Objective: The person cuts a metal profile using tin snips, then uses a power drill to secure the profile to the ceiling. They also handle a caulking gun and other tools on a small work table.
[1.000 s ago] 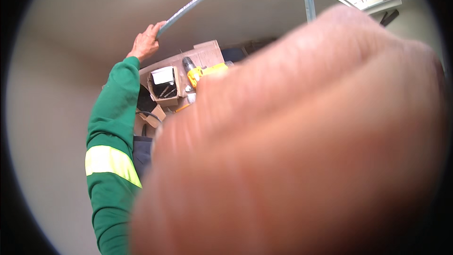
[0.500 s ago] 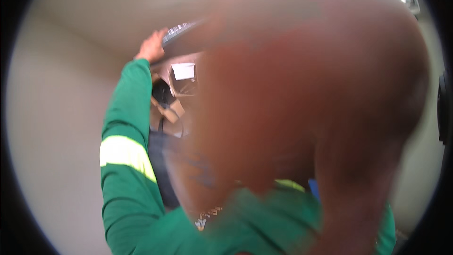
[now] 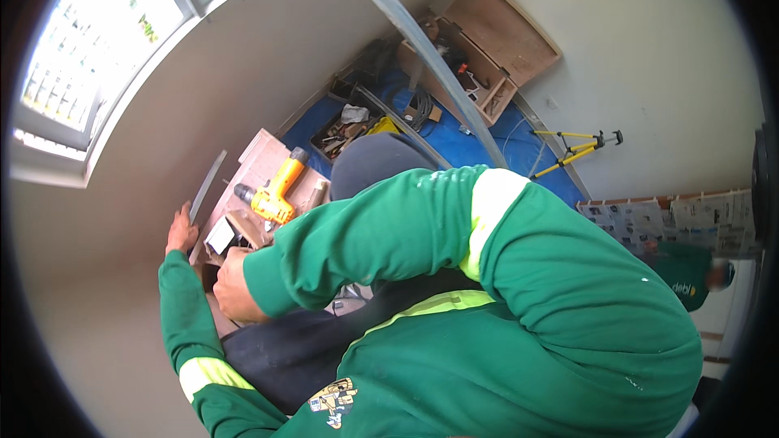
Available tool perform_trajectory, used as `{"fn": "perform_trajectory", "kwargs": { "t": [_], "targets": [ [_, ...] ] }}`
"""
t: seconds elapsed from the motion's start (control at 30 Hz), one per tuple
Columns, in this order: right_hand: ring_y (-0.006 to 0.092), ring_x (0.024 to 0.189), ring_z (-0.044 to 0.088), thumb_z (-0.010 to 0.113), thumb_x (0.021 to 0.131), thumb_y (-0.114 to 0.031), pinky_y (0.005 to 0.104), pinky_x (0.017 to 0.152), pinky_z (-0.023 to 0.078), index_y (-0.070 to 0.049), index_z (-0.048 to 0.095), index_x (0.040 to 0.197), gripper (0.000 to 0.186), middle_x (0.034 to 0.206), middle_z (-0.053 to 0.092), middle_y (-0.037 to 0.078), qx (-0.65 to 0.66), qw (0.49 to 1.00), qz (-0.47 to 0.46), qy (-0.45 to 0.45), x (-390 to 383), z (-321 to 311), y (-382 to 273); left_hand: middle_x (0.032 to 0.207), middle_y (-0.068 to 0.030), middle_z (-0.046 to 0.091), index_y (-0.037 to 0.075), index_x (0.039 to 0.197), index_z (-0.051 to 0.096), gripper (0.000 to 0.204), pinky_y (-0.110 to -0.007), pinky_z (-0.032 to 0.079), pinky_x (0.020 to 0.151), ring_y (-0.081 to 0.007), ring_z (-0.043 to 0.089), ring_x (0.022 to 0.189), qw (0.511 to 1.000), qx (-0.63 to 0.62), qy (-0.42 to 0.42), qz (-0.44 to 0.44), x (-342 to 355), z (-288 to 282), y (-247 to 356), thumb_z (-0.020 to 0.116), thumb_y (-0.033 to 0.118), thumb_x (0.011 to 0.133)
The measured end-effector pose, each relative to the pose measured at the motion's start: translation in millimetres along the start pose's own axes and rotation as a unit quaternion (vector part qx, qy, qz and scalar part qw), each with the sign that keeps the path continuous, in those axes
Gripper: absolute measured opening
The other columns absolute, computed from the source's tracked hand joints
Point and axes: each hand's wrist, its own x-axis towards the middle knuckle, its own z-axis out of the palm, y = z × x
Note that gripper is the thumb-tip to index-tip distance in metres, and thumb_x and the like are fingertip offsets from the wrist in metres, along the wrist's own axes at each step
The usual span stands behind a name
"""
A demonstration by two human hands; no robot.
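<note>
At the left, my left hand (image 3: 182, 231) is closed around the lower end of a thin grey strip (image 3: 209, 186) standing near the wall. My right hand (image 3: 235, 288) is low beside an opened cardboard box (image 3: 251, 229). Its fingers are bent away from view, and what they touch is hidden. A yellow cordless drill (image 3: 276, 188) with a dark chuck lies on a pale wooden surface (image 3: 261, 150) just beyond both hands. My right forearm crosses in front of part of that surface.
A long grey metal bar (image 3: 422, 53) slants across the far side. Behind it stand an open wooden chest (image 3: 487, 65) and a tool tray (image 3: 357, 126) on blue floor sheeting (image 3: 560, 182). A yellow tripod (image 3: 576, 150) is at the right; another person (image 3: 686, 272) is farther right.
The blurred skin-coloured shape that filled the view has gone. My right hand is now low beside the box, near my left hand. The view has turned, bringing the drill and room into sight.
</note>
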Motion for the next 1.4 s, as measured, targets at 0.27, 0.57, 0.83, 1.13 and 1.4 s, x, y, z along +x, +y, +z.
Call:
{"fn": "perform_trajectory", "kwargs": {
  "t": [0.27, 0.57, 0.83, 1.13, 1.4],
  "targets": [
    [0.0374, 0.121, 0.068, 0.078, 0.091, -0.034, 0.0601, 0.089, 0.059, -0.015, 0.075, 0.132, 0.044, 0.134, 0.072, 0.008, -0.04, 0.998, 0.025, -0.05, 14, -7, -5, 0.14, -0.0322, 0.06, 0.01, 0.157, 0.043, 0.071, -0.053, 0.048, 0.112, -0.0497, 0.058, 0.13, 0.996, 0.001, -0.088, -0.021, -12, 0, 1, 0.061, 0.008, 0.088],
    [0.0378, 0.097, 0.07, 0.068, 0.095, -0.028, 0.0582, 0.07, 0.054, -0.009, 0.077, 0.12, 0.032, 0.108, 0.075, 0.012, -0.049, 0.998, -0.007, -0.043, 1, -15, -12, 0.14, -0.032, 0.062, 0.006, 0.152, 0.051, 0.066, -0.05, 0.048, 0.113, -0.0459, 0.058, 0.133, 0.993, 0.004, -0.113, -0.038, -9, -2, 16, 0.058, 0.008, 0.086],
    [0.0373, 0.118, 0.069, 0.078, 0.091, -0.037, 0.0614, 0.087, 0.058, -0.016, 0.078, 0.126, 0.041, 0.126, 0.075, 0.007, -0.052, 0.997, 0.058, -0.003, 15, 9, -25, 0.14, -0.0286, 0.064, 0.009, 0.152, 0.052, 0.068, -0.051, 0.048, 0.113, -0.0442, 0.059, 0.133, 0.992, 0.018, -0.119, -0.04, -13, -18, 44, 0.056, 0.007, 0.084],
    [0.0327, 0.098, 0.076, 0.068, 0.092, -0.025, 0.0603, 0.064, 0.059, -0.012, 0.082, 0.113, 0.028, 0.108, 0.08, 0.009, -0.056, 0.998, 0.0, -0.007, 8, 19, -18, 0.141, -0.0216, 0.065, 0.015, 0.15, 0.056, 0.062, -0.049, 0.049, 0.114, -0.038, 0.061, 0.134, 0.992, 0.035, -0.104, -0.063, -28, -42, 69, 0.06, 0.015, 0.089],
    [0.0324, 0.102, 0.077, 0.069, 0.092, -0.023, 0.0601, 0.065, 0.06, -0.009, 0.081, 0.111, 0.027, 0.111, 0.08, 0.012, -0.073, 0.996, -0.029, -0.033, 10, 20, -18, 0.142, -0.0182, 0.066, 0.016, 0.147, 0.059, 0.057, -0.049, 0.051, 0.112, -0.0377, 0.061, 0.134, 0.991, 0.052, -0.114, -0.042, -31, -46, 76, 0.059, 0.016, 0.09]
  ]
}}
